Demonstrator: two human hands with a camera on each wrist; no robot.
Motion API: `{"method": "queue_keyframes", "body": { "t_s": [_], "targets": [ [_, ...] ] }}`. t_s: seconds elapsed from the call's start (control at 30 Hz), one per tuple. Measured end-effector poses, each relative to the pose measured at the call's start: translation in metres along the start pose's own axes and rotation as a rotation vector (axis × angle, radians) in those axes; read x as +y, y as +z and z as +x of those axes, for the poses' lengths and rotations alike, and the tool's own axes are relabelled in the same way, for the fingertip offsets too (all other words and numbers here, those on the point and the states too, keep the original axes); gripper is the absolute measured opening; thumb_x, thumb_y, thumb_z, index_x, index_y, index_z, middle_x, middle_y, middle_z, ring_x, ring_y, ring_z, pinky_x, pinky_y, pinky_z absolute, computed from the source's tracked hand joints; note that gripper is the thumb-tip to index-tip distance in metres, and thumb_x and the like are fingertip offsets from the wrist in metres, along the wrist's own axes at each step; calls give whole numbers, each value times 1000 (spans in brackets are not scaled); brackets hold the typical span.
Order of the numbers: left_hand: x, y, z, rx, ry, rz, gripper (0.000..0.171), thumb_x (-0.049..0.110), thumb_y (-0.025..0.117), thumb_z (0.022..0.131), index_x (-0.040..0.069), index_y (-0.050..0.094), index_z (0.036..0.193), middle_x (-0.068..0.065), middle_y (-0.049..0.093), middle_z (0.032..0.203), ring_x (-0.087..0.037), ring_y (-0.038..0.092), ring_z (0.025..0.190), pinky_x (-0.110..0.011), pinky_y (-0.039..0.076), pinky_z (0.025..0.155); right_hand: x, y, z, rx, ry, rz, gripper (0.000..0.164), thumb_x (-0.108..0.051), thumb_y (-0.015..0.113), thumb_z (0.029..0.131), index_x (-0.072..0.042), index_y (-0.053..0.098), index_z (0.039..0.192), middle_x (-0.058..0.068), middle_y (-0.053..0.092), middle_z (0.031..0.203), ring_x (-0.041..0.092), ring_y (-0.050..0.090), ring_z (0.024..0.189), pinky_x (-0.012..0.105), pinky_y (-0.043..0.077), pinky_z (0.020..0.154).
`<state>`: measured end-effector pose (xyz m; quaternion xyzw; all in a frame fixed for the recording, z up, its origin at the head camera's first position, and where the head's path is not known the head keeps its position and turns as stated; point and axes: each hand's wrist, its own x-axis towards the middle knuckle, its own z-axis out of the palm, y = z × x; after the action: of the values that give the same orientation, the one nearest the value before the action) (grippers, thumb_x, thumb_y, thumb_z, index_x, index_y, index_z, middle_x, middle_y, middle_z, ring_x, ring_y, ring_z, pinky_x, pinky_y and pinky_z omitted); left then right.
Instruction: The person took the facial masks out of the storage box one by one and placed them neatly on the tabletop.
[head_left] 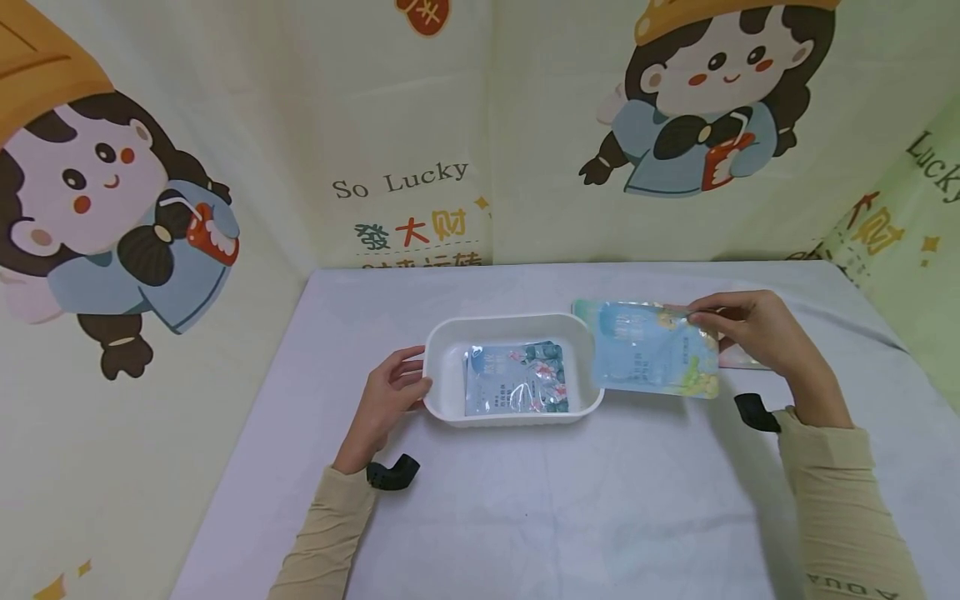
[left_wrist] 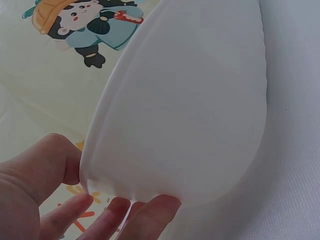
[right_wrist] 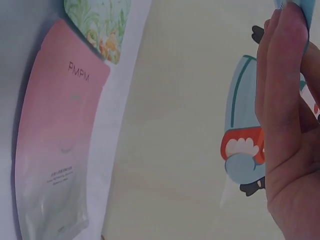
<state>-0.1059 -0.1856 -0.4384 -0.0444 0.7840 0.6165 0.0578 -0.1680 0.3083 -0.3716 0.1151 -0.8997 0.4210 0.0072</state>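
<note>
My left hand (head_left: 386,396) grips the left end of a white plastic tray (head_left: 517,422). In the left wrist view the thumb lies at the rim and the fingertips touch the tray's outer wall (left_wrist: 190,115). Inside the tray lies a blue face mask packet (head_left: 513,383) with a dark floral pattern. Between thumb and fingers, my right hand (head_left: 768,333) pinches the right edge of a light blue face mask packet (head_left: 648,354) with yellow-green corners. That packet is held up just right of the tray, its left side near the rim. Only a sliver of it shows in the right wrist view.
Behind the raised packet, a pink packet (right_wrist: 60,135) lies on the white-covered table (head_left: 487,517). Close to it is a packet with a green and orange plant print (right_wrist: 102,27). A cartoon-printed cloth (head_left: 540,100) hangs behind the table's back edge.
</note>
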Motion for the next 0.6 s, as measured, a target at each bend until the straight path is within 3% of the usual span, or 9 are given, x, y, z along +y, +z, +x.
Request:
{"method": "queue_keyframes", "body": {
  "t_s": [0.37,0.6],
  "targets": [
    [-3,0,1,-8,7,-12,51,12,69,90,18,53,138,-13,60,133,-31,62,118,-39,60,77,10,-11,-3,-2,54,-61,26,-9,71,91,3,71,114,-20,66,87,11,62,66,28,56,56],
    [-3,0,1,-9,6,-13,51,12,70,90,16,53,138,-15,60,133,-32,61,118,-38,60,77,10,-13,-6,-6,37,-45,25,-9,70,91,5,71,111,-22,66,85,11,62,63,28,56,55]
  ]
}}
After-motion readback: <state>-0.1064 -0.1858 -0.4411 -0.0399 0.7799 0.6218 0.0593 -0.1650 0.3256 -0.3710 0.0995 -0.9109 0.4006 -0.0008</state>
